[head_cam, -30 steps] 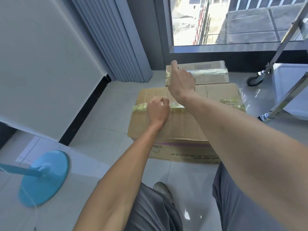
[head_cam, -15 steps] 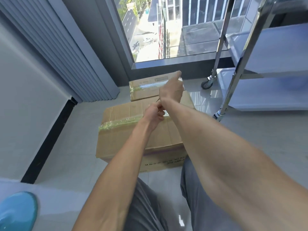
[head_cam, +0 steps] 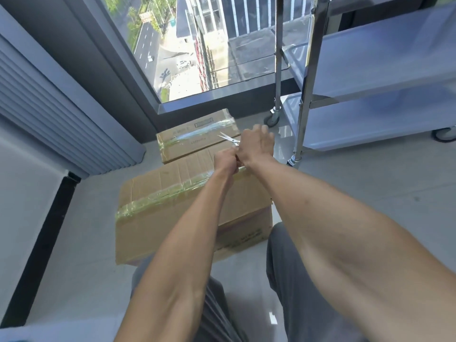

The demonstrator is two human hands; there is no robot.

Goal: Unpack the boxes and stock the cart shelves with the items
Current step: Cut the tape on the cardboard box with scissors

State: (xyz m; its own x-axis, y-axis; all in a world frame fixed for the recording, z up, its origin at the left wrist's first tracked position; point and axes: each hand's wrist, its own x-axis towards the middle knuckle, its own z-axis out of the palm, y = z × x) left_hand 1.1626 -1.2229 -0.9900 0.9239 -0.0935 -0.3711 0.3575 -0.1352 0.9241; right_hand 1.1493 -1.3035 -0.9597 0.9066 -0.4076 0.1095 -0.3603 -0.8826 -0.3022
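Forearms reach out over my grey trousers to the large taped box (head_cam: pixel 172 213) on the floor. My left grip (head_cam: pixel 225 162) is clenched at its far top edge; what it grasps, I cannot tell. My right grip (head_cam: pixel 255 146) grasps scissors (head_cam: pixel 229 138). Beyond lies the small box (head_cam: pixel 195 139); the cart (head_cam: pixel 370 70) stands right.

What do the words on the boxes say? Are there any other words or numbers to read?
Nothing can be read for sure.
Small cardboard box: a dark label strip and a line of print on its top, too blurred to read.
Large cardboard box: a row of dark print along the bottom of its near side, too blurred to read.
Sign by the street outside the window: too small to read.
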